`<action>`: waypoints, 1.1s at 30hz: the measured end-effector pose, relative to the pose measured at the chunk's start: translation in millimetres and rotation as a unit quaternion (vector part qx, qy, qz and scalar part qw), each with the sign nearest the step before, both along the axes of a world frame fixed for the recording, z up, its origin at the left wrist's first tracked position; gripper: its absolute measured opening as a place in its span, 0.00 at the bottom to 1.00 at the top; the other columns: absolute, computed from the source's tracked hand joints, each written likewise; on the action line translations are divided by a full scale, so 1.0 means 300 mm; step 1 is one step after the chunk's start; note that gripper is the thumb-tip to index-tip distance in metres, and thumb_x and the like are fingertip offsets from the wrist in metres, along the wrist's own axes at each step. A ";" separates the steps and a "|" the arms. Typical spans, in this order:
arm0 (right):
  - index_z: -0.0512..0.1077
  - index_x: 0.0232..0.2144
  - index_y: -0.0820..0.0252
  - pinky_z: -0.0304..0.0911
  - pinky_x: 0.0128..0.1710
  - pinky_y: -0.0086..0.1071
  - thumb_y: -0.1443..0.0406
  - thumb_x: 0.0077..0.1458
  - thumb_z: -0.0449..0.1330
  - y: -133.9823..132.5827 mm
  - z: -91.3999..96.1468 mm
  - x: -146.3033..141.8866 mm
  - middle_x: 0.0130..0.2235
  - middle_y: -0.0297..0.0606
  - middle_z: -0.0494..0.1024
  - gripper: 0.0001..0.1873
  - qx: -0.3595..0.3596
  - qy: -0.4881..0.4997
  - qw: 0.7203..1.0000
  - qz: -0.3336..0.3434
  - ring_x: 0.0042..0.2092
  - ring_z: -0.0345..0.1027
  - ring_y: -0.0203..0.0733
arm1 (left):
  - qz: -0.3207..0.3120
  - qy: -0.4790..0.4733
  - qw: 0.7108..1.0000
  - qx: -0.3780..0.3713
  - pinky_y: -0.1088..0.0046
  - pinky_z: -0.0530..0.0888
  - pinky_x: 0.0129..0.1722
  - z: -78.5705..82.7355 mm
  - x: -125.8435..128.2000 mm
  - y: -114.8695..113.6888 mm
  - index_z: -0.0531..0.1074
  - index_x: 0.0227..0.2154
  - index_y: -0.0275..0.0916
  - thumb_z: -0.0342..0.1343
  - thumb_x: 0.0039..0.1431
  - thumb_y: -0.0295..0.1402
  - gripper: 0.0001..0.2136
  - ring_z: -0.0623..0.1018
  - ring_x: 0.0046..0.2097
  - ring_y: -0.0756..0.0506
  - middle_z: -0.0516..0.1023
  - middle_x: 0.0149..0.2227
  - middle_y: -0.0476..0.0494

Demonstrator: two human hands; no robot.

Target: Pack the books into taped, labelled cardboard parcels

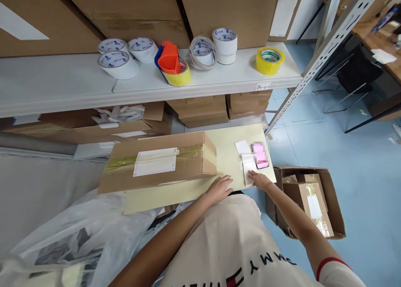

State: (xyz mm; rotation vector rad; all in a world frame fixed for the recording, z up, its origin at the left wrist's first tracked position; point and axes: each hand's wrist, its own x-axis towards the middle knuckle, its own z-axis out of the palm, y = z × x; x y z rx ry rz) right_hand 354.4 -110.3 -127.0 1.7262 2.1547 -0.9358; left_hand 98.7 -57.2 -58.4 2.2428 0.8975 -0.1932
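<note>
My left hand (220, 189) rests at the front edge of the pale yellow table (156, 201), fingers stretched out and holding nothing. To its left lies a long taped cardboard box (125, 170) with a white label (156, 161) on top. At the table's right end, my right hand (260, 180) has its fingers closed on the lower part of a white paper slip (248, 165). Another white paper (242, 146) lies just behind the slip. Beside them is a phone (260, 155) with a pink, blurred-out screen.
A shelf (216, 79) behind the table bears white tape rolls (117, 65), a red tape dispenser (169, 58) and a yellow tape roll (269, 61). An open carton (336, 218) with boxes stands on the floor at right. Plastic bags (94, 237) are at left.
</note>
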 end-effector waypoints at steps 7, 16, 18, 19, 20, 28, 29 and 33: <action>0.77 0.45 0.56 0.67 0.39 0.31 0.67 0.66 0.50 0.047 0.125 -0.005 0.44 0.44 0.83 0.16 0.085 0.004 0.995 -0.056 0.43 0.78 0.47 | 0.058 -0.036 0.997 -0.026 0.62 0.69 0.58 0.023 0.124 0.042 0.70 0.55 0.35 0.55 0.59 0.34 0.21 0.73 0.58 0.39 0.74 0.58 0.34; 0.78 0.38 0.58 0.66 0.39 0.33 0.63 0.64 0.55 0.056 0.201 -0.048 0.36 0.44 0.84 0.11 0.179 0.115 0.973 -0.085 0.37 0.78 0.46 | 0.100 -0.113 0.988 -0.032 0.68 0.73 0.46 0.047 0.193 0.077 0.78 0.39 0.42 0.52 0.62 0.31 0.10 0.80 0.44 0.43 0.83 0.42 0.43; 0.76 0.41 0.58 0.67 0.39 0.33 0.59 0.62 0.59 0.047 0.205 -0.034 0.37 0.44 0.83 0.11 0.197 0.182 0.953 -0.143 0.37 0.78 0.45 | 0.125 -0.126 0.984 -0.033 0.70 0.72 0.40 0.061 0.184 0.088 0.78 0.34 0.41 0.51 0.62 0.32 0.09 0.80 0.37 0.44 0.83 0.35 0.44; 0.75 0.44 0.58 0.68 0.40 0.34 0.56 0.59 0.62 0.043 0.206 -0.025 0.38 0.43 0.83 0.15 0.201 0.220 0.938 -0.179 0.39 0.77 0.46 | 0.146 -0.140 0.979 -0.036 0.71 0.71 0.38 0.069 0.178 0.097 0.77 0.33 0.40 0.51 0.62 0.33 0.09 0.79 0.35 0.45 0.82 0.33 0.44; 0.73 0.47 0.57 0.68 0.42 0.35 0.54 0.56 0.64 0.040 0.206 -0.015 0.41 0.44 0.82 0.20 0.203 0.258 0.920 -0.213 0.41 0.77 0.47 | 0.172 -0.160 0.971 -0.043 0.72 0.71 0.36 0.077 0.172 0.108 0.76 0.32 0.39 0.51 0.61 0.34 0.09 0.77 0.33 0.46 0.81 0.31 0.45; 0.72 0.32 0.59 0.64 0.32 0.33 0.48 0.59 0.54 0.056 0.199 -0.017 0.31 0.38 0.77 0.21 0.131 0.397 0.856 -0.303 0.34 0.70 0.43 | 0.321 -0.247 0.914 -0.022 0.70 0.74 0.37 0.221 0.140 0.217 0.72 0.38 0.38 0.49 0.61 0.38 0.10 0.78 0.37 0.45 0.79 0.35 0.43; 0.71 0.31 0.59 0.63 0.30 0.32 0.48 0.59 0.53 0.057 0.204 -0.027 0.29 0.36 0.75 0.21 0.134 0.397 0.854 -0.307 0.32 0.68 0.42 | 0.315 -0.240 0.917 0.038 0.67 0.75 0.43 0.254 0.140 0.215 0.71 0.43 0.38 0.50 0.61 0.36 0.11 0.79 0.44 0.43 0.79 0.42 0.40; 0.70 0.30 0.58 0.60 0.28 0.30 0.51 0.61 0.53 0.057 0.239 -0.066 0.27 0.35 0.73 0.18 0.151 0.396 0.857 -0.292 0.29 0.65 0.40 | 0.116 -0.187 0.948 0.230 0.53 0.59 0.64 0.374 0.168 0.171 0.67 0.55 0.41 0.53 0.62 0.33 0.19 0.62 0.66 0.36 0.66 0.63 0.34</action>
